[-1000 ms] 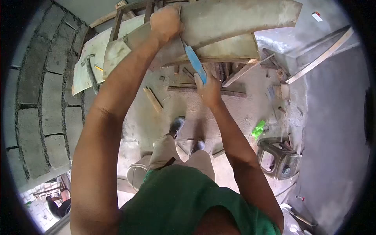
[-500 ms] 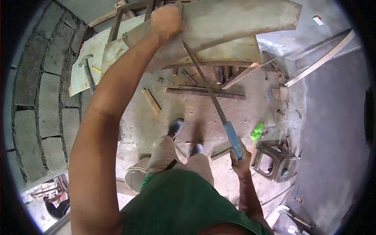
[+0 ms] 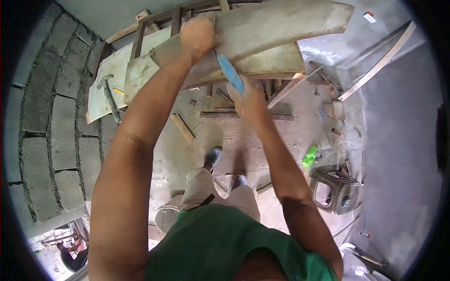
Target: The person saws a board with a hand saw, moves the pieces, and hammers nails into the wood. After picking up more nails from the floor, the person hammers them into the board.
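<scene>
Gripping curved grey board (image 3: 281,23), blue-handled saw (image 3: 230,72)

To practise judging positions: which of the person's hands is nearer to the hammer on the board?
Left. The left hand grips the curved plank up and right of the hammer; the right hand, holding the blue saw handle, is farther right.

A wall of grey concrete blocks (image 3: 56,131) stands at the left, and a smooth grey rendered wall (image 3: 403,140) stands at the right. The bare concrete floor (image 3: 243,136) is dusty, daylit and strewn with timber offcuts (image 3: 182,127). A brown plastic stool (image 3: 335,189) stands near the rendered wall.
</scene>
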`<state>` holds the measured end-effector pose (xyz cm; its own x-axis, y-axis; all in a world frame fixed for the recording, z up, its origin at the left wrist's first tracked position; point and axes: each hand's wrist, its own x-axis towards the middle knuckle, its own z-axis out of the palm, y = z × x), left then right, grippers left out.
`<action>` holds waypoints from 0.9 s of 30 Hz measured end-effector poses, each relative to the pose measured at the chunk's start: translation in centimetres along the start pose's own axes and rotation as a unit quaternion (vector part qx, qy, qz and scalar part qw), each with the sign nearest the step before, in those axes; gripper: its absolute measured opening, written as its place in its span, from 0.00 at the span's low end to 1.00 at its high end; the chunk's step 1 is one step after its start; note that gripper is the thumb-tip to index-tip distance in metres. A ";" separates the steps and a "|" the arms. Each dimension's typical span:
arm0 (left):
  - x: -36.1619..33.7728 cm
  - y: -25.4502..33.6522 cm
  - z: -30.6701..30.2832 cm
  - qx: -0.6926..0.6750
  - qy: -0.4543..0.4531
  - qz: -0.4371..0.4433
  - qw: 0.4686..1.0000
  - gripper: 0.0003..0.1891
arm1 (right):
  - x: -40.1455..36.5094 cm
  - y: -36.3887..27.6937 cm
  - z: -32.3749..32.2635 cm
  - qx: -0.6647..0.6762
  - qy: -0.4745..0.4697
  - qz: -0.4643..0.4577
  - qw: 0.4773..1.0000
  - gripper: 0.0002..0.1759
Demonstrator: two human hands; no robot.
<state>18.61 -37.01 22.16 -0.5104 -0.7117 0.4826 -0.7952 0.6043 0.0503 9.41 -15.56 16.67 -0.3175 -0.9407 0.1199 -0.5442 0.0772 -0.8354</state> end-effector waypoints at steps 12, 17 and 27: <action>3.4 -2.6 1.0 0.035 -0.125 -0.032 0.991 0.31 | -9.3 9.7 -1.2 0.000 0.001 -0.033 0.999 0.26; 3.3 -2.9 1.1 0.023 -0.115 -0.021 0.993 0.30 | 2.3 7.6 6.0 -0.001 0.128 -0.078 0.989 0.26; 3.1 -3.2 2.1 0.013 -0.089 -0.038 0.995 0.28 | -10.3 8.9 -1.4 0.012 0.013 0.046 0.999 0.28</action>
<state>18.84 -41.90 21.67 -0.4970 -0.8081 0.3162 -0.8402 0.5393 0.0576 6.74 -4.76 8.71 -0.3855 -0.9211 0.0547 -0.4927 0.1554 -0.8562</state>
